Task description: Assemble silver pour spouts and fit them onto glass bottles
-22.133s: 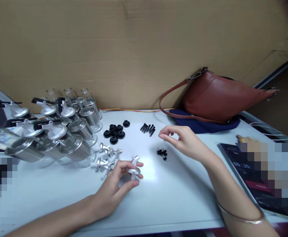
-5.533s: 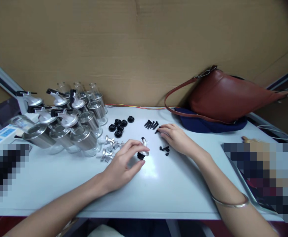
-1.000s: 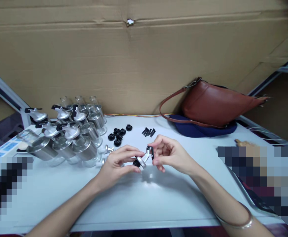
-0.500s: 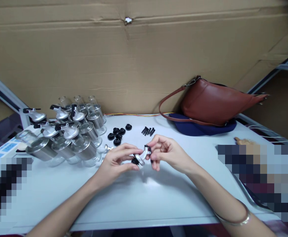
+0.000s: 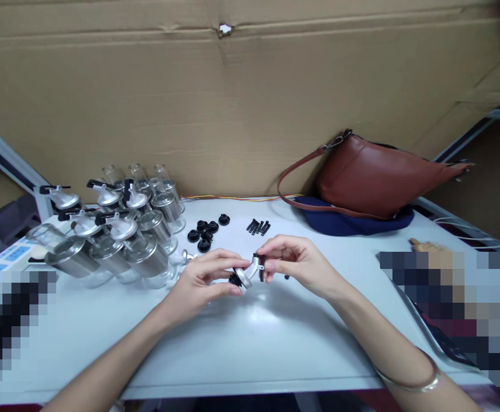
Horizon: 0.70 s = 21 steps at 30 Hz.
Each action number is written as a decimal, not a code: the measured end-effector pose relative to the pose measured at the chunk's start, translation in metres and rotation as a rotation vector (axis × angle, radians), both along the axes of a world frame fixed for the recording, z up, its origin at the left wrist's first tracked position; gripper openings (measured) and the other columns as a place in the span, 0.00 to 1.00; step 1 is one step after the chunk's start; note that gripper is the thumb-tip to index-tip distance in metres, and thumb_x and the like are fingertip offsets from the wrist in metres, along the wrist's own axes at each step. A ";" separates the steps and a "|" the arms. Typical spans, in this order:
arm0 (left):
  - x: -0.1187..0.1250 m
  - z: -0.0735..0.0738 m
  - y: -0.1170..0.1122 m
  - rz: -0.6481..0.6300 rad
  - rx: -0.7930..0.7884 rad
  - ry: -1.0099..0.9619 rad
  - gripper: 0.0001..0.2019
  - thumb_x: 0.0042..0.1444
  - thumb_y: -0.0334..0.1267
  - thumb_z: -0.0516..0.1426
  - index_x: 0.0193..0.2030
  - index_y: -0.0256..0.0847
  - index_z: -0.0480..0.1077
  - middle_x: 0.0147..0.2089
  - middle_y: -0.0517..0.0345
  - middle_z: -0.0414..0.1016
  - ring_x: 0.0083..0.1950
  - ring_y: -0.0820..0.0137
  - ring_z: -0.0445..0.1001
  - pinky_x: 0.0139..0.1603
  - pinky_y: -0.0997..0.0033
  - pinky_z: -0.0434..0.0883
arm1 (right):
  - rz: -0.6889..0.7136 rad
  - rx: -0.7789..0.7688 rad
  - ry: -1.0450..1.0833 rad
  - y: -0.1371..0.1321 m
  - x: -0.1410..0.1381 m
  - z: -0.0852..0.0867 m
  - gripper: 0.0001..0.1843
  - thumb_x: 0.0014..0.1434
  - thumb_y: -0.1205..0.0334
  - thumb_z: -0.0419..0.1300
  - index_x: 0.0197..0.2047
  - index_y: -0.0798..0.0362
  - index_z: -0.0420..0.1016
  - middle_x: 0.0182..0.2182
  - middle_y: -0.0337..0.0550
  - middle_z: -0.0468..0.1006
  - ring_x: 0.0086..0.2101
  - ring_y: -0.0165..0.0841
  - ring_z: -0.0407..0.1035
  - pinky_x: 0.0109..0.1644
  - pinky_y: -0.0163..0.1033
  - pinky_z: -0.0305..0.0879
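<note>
My left hand [image 5: 205,277] is closed round the base of a silver bottle pourer [image 5: 246,277], with its ribbed black stopper [image 5: 235,279] between thumb and fingers. The pourer is tilted, its bent spout pointing up and right. At the spout's tip my right hand [image 5: 295,264] pinches a small black flip cap [image 5: 262,271], partly hidden by the fingers. Beyond my hands lie several black rubber stoppers [image 5: 204,245] and a small group of black flip caps [image 5: 258,227]. Some loose silver pourers [image 5: 185,256] are partly covered by my left hand.
Several glass bottles with steel sleeves [image 5: 147,260] stand at the left, some topped with silver pourers [image 5: 123,228]. A brown leather bag [image 5: 361,177] rests on a dark blue cap [image 5: 344,222] at the back right. A cardboard wall [image 5: 241,114] closes off the white table [image 5: 233,349].
My right hand has shifted slightly right and its fingers have changed position on the black flip cap. My left hand keeps its hold on the pourer. The view has moved a little.
</note>
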<state>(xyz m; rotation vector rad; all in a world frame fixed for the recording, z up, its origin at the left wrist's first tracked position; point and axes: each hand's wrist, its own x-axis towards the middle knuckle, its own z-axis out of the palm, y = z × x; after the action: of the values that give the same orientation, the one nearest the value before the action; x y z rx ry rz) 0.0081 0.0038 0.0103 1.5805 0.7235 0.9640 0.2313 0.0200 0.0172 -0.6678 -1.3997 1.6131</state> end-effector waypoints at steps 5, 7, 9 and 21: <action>-0.001 0.000 0.002 0.002 -0.020 0.008 0.17 0.48 0.30 0.66 0.45 0.51 0.78 0.45 0.56 0.75 0.47 0.71 0.73 0.48 0.75 0.74 | -0.118 0.070 -0.019 -0.001 -0.004 0.003 0.09 0.46 0.71 0.70 0.32 0.51 0.80 0.28 0.37 0.79 0.22 0.22 0.70 0.26 0.28 0.70; 0.000 0.001 0.002 0.010 -0.028 0.006 0.17 0.48 0.30 0.66 0.45 0.51 0.79 0.45 0.56 0.76 0.48 0.71 0.74 0.49 0.74 0.74 | -0.165 0.095 -0.055 -0.002 -0.005 0.004 0.08 0.45 0.70 0.71 0.31 0.52 0.80 0.28 0.39 0.80 0.22 0.23 0.70 0.26 0.29 0.70; 0.000 0.001 0.002 0.012 -0.045 -0.010 0.16 0.47 0.30 0.66 0.44 0.50 0.79 0.45 0.56 0.76 0.47 0.70 0.74 0.49 0.73 0.74 | -0.195 0.106 -0.089 -0.003 -0.005 0.004 0.07 0.45 0.68 0.71 0.31 0.53 0.80 0.28 0.41 0.81 0.24 0.25 0.71 0.27 0.30 0.71; 0.004 0.000 0.004 -0.011 -0.166 -0.113 0.19 0.42 0.24 0.67 0.41 0.48 0.80 0.44 0.55 0.78 0.47 0.69 0.76 0.43 0.76 0.76 | -0.155 0.050 -0.109 -0.004 -0.005 -0.003 0.12 0.46 0.59 0.72 0.37 0.49 0.83 0.35 0.44 0.83 0.33 0.33 0.77 0.40 0.39 0.76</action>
<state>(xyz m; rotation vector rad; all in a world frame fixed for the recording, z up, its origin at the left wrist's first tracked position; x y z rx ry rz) 0.0121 0.0080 0.0100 1.3736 0.6971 0.9526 0.2266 0.0158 0.0142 -0.8241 -1.4247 1.4341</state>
